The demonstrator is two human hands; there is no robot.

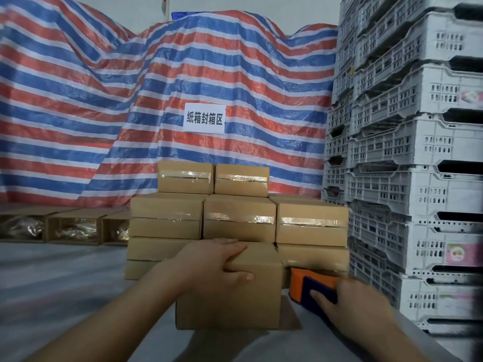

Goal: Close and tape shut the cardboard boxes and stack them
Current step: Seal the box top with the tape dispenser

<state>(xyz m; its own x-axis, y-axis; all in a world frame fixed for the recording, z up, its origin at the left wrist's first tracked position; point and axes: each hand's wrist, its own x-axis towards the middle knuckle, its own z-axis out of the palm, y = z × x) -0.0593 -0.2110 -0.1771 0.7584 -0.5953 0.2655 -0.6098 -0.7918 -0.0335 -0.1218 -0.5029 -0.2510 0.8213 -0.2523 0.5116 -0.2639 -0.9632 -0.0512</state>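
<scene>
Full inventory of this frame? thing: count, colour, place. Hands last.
box in hand: 1, brown, front centre on the floor, top closed.
taped boxes: at least eight visible, brown, stacked in tiers behind it.
open boxes: 3, brown, left by the tarp, shiny contents.
tape dispenser: 1, orange and dark blue, right of the box in hand.
crates: tall stacks, grey-white, right side.
tarp: 1, red, blue and white stripes, background.
sign: 1, white, on the tarp.
left hand: grips the box's top edge.
right hand: holds the tape dispenser.
</scene>
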